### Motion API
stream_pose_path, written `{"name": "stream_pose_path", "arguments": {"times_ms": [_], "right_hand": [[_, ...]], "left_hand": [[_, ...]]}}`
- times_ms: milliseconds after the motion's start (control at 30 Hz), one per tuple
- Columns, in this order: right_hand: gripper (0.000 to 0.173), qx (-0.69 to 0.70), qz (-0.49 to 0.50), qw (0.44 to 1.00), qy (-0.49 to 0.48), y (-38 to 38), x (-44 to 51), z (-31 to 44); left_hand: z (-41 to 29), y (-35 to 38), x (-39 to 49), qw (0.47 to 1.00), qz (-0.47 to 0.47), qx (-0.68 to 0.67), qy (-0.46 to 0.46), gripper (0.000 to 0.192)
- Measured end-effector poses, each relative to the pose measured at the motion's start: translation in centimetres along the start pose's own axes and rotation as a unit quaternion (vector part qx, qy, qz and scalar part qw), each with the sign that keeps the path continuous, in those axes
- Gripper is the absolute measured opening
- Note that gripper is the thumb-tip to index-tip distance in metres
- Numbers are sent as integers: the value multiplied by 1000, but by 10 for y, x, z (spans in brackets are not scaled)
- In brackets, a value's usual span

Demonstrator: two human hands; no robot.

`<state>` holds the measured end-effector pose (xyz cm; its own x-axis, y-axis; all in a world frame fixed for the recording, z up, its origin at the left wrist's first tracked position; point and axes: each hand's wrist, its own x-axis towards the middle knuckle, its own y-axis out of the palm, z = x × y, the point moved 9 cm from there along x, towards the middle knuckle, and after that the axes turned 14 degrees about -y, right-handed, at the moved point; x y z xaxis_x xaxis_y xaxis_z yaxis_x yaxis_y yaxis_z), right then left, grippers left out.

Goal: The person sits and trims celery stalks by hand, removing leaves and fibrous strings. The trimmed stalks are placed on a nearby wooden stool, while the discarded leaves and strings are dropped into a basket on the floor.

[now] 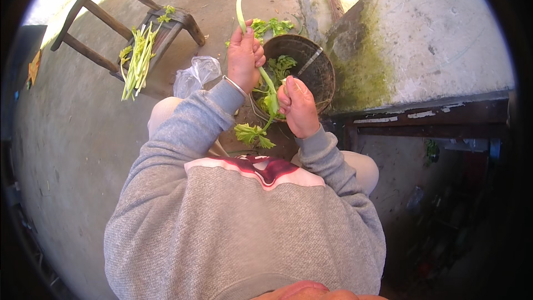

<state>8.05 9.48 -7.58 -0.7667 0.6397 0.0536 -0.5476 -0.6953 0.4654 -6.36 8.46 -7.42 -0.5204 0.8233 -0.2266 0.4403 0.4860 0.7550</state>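
Note:
My left hand grips a pale green celery stalk around its upper part. The thick, curved end sticks up past my thumb, and the leafy end hangs down towards my lap. Close to the stalk's lower half, my right hand pinches a small pale strip, seemingly celery, between thumb and fingers. Beneath both hands stands a dark, worn bucket with celery leaves inside. My hands and the stalk hide part of its near rim.
On the left, a small wooden chair carries a bundle of celery stalks. A clear plastic bag lies on the concrete floor. More leaves lie beyond the bucket. A mossy concrete slab borders the right side.

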Motion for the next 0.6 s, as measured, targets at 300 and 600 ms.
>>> {"name": "stream_pose_path", "arguments": {"times_ms": [300, 600], "right_hand": [[30, 30, -34, 998, 51, -12, -25, -17], [29, 121, -15, 992, 40, -30, -41, 3]], "left_hand": [[-48, -35, 17, 989, -99, -42, 106, 28], [-80, -60, 17, 971, -160, -48, 172, 25]]}}
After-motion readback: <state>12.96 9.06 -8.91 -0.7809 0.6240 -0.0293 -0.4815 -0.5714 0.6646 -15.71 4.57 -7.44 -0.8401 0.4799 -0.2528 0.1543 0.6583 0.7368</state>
